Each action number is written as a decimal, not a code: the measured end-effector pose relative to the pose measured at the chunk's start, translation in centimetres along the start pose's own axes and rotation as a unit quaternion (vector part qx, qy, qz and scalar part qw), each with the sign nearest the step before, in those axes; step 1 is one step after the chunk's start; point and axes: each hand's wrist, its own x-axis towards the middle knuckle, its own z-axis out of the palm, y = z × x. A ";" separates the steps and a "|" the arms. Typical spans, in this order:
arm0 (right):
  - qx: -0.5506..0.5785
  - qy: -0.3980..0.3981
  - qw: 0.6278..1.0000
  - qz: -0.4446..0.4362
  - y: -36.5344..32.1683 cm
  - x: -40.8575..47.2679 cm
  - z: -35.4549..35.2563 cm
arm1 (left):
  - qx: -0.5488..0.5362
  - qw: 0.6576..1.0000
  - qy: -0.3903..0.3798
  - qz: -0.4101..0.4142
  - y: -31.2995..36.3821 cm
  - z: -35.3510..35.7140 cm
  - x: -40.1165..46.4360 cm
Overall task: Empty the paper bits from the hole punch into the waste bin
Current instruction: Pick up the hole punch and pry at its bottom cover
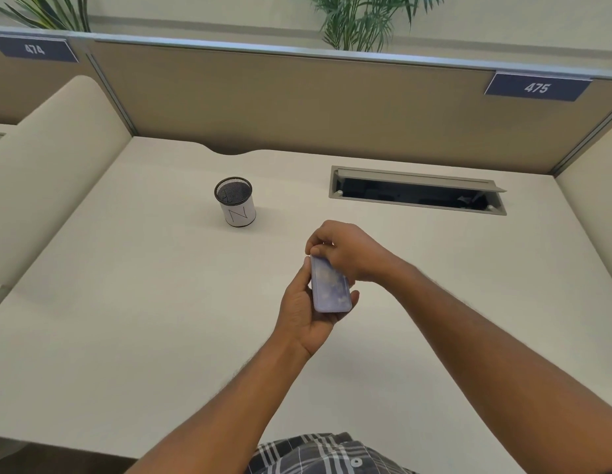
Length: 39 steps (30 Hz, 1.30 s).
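A small pale purple hole punch is held above the middle of the desk, its flat underside turned up toward me. My left hand cradles it from below and the left side. My right hand reaches over from the right, fingers pinched on the punch's far end. The waste bin, a small black mesh cup wrapped in white paper marked "N", stands upright on the desk to the far left of my hands, apart from them. I cannot see any paper bits.
The cream desk is bounded by a tan partition at the back and side panels left and right. An open cable tray is sunk into the desk at the back right. Number plates read 474 and 475.
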 end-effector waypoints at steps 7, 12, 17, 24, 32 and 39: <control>0.031 0.010 0.999 -0.026 0.0 -0.3 0.4 | -0.010 1.000 -0.003 0.001 0.1 -0.3 0.3; 0.049 0.019 0.998 -0.033 0.2 -0.4 0.6 | -0.019 1.000 0.000 0.002 0.2 -0.4 0.4; 0.073 0.028 0.996 -0.033 0.4 -0.3 1.0 | -0.029 1.000 0.008 0.002 0.2 -0.4 0.5; 0.058 0.025 0.997 -0.038 0.5 -0.2 1.1 | -0.033 0.999 -0.011 0.007 0.2 -0.4 0.5; 0.053 0.179 0.980 -0.064 -1.3 -4.5 0.0 | -0.064 0.997 -0.034 0.003 1.5 -0.3 0.4; -0.109 0.177 0.973 -0.099 -2.3 -10.3 5.9 | -0.049 0.998 -0.041 -0.022 1.9 -0.5 0.1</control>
